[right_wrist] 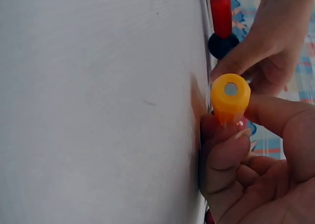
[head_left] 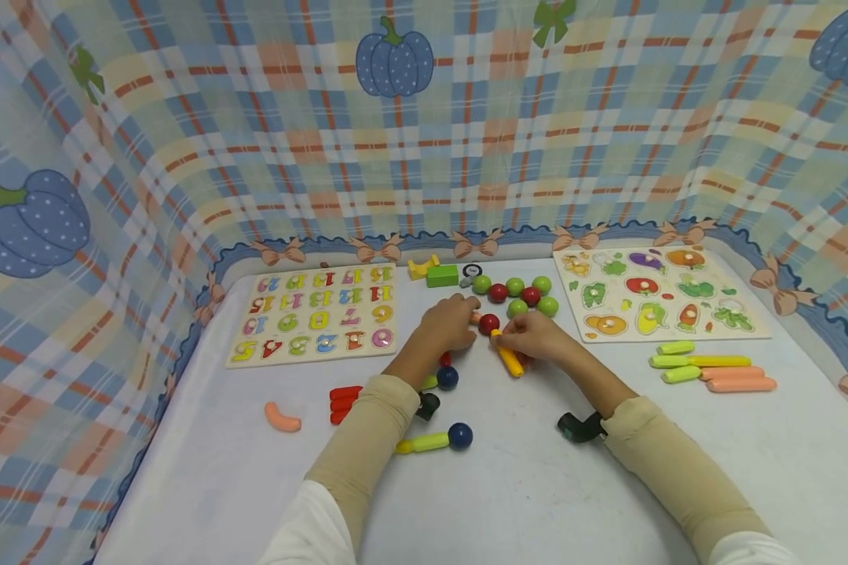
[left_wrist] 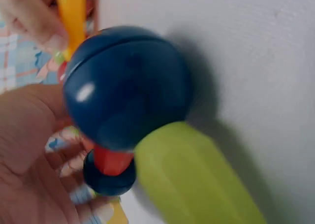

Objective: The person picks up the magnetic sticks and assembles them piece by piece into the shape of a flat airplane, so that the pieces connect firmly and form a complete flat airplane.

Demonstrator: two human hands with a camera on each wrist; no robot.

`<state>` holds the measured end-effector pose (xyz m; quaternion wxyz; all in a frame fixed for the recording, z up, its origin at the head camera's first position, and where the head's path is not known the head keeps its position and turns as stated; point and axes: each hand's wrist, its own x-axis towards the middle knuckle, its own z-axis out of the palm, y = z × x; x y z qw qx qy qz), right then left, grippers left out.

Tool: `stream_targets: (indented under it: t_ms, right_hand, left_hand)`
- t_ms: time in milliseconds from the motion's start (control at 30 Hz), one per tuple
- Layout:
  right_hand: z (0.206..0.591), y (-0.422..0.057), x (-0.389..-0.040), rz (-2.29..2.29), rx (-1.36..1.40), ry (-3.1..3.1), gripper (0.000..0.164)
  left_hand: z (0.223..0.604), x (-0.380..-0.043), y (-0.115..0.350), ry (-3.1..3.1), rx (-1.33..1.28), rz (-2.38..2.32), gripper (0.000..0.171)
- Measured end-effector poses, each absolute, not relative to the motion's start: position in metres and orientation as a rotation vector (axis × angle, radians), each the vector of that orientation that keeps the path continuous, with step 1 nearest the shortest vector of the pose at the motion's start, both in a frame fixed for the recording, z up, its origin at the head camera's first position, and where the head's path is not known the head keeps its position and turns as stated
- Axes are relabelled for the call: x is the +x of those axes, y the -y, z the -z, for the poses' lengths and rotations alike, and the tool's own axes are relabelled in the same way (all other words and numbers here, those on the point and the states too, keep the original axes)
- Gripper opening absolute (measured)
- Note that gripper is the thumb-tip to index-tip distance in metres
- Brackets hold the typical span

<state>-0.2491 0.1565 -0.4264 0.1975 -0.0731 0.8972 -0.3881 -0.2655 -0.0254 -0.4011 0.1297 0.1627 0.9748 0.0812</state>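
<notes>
In the head view my right hand (head_left: 533, 336) pinches a yellow rod (head_left: 510, 359) between thumb and fingers; a round grey disc shows in the rod's end (right_wrist: 231, 89) in the right wrist view. The rod's far end is right at a red ball (head_left: 489, 323). A salmon-pink rod (head_left: 475, 317) meets that ball from the left, with my left hand (head_left: 451, 323) gripping it; the fingers mostly hide it. Below the left hand, a blue ball (head_left: 447, 377) joins a red rod (head_left: 444, 359) and a lime-green rod (left_wrist: 197, 175).
Green balls (head_left: 547, 306) and red balls lie behind the hands. A number puzzle board (head_left: 311, 357) stands left, a vegetable puzzle board (head_left: 678, 333) right. Loose rods (head_left: 738, 373), red rods (head_left: 342, 404), a curved salmon piece (head_left: 283, 418) and another ball-and-rod piece (head_left: 431, 442) lie around.
</notes>
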Motion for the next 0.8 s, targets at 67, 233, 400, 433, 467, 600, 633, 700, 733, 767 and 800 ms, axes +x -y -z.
stream_targets:
  t_ms: [67, 233, 400, 433, 467, 600, 633, 700, 733, 767, 800]
  right_hand:
    - [0.426, -0.155, -0.249, 1.037, -0.191, -2.514, 0.034]
    - [0.423, -0.151, -0.249, 0.95, -0.192, -2.526, 0.041]
    - [0.423, -0.15, -0.252, 0.962, -0.187, -2.514, 0.042]
    - [0.423, -0.15, -0.253, 0.964, -0.188, -2.515, 0.042]
    - [0.423, -0.149, -0.254, 0.964, -0.191, -2.517, 0.042]
    - [0.424, -0.146, -0.258, 0.97, -0.194, -2.517, 0.042]
    - [0.425, -0.146, -0.259, 0.977, -0.194, -2.516, 0.042]
    - [0.426, -0.144, -0.26, 0.988, -0.198, -2.509, 0.042]
    - [0.426, -0.144, -0.261, 0.993, -0.198, -2.505, 0.043]
    - [0.426, -0.143, -0.261, 0.999, -0.196, -2.499, 0.043]
    - [0.426, -0.143, -0.261, 1.002, -0.191, -2.496, 0.043]
  left_hand:
    - [0.399, -0.265, 0.031, -2.829, 0.319, -0.2, 0.056]
    - [0.395, -0.265, 0.039, -2.76, 0.109, -0.206, 0.061]
    - [0.396, -0.265, 0.041, -2.729, 0.147, -0.24, 0.063]
    - [0.396, -0.265, 0.041, -2.732, 0.153, -0.244, 0.064]
    - [0.397, -0.265, 0.042, -2.735, 0.158, -0.243, 0.063]
    - [0.398, -0.265, 0.042, -2.74, 0.168, -0.234, 0.063]
    - [0.398, -0.265, 0.042, -2.74, 0.168, -0.236, 0.062]
    - [0.398, -0.265, 0.042, -2.74, 0.17, -0.239, 0.062]
    - [0.398, -0.264, 0.042, -2.741, 0.173, -0.242, 0.062]
    - [0.398, -0.264, 0.042, -2.742, 0.173, -0.246, 0.062]
    - [0.398, -0.265, 0.042, -2.742, 0.176, -0.249, 0.062]
